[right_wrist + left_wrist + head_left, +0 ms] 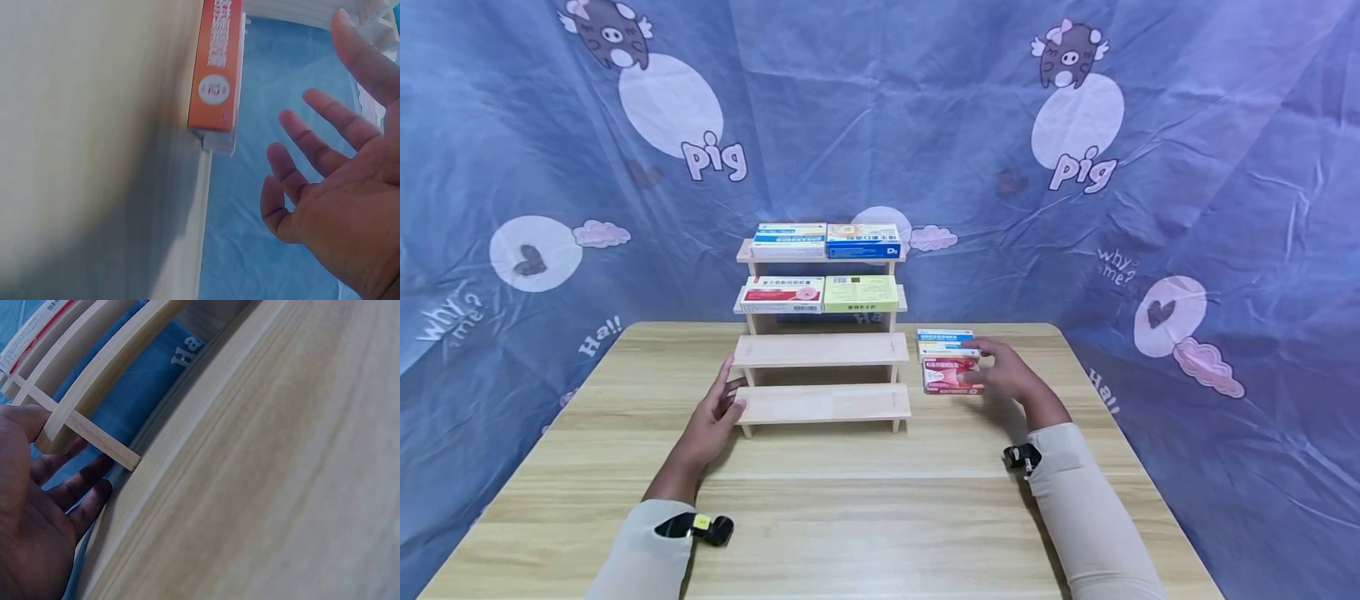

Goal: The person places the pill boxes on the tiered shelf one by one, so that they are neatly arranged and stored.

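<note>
At a pale wooden tabletop (pixel 850 500), we see a person's left hand (pixel 713 412) resting, fingers straight and holding nothing, against the left end of the bottom step of a four-step wooden rack (pixel 820 350). The right hand (pixel 1009 375), fingers spread and relaxed, lies beside the red box (pixel 947 375) at the rack's 3 o'clock, touching its right edge as best we can tell, with nothing gripped. A blue-and-white box (pixel 946 340) sits just behind it, at its 12 o'clock. Four boxes fill the two upper steps (the two lower steps are bare). In our judgement, a clean pick calls for thumb and fingers closing across the red box's long sides, lifting straight up while the left hand steadies the rack.
</note>
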A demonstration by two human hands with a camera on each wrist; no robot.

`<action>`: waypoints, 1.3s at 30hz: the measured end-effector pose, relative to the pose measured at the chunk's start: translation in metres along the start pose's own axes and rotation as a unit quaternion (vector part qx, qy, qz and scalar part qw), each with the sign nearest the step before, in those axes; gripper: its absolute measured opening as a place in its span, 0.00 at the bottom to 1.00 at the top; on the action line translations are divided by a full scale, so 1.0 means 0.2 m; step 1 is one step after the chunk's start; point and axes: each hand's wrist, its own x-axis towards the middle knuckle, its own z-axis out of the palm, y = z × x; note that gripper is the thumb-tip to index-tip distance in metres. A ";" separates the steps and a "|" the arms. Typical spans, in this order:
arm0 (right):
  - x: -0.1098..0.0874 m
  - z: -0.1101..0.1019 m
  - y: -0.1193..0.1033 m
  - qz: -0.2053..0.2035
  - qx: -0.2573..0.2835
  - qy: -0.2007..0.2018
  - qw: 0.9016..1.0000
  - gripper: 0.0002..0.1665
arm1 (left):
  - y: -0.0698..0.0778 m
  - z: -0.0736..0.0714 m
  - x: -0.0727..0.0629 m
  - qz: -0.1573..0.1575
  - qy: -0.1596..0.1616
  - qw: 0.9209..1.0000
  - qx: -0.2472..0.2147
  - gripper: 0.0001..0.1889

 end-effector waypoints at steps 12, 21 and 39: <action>-0.05 -0.01 0.08 0.030 -0.012 -0.008 0.999 0.42 | 0.01 0.00 0.00 -0.001 -0.003 1.000 0.001 0.42; -0.04 0.02 0.10 0.023 0.003 -0.001 1.000 0.39 | 0.01 0.00 0.00 0.002 -0.002 1.000 0.000 0.42; -0.03 0.05 0.13 -0.007 -0.015 0.007 1.000 0.33 | 0.01 0.00 0.00 0.002 0.003 1.000 0.010 0.42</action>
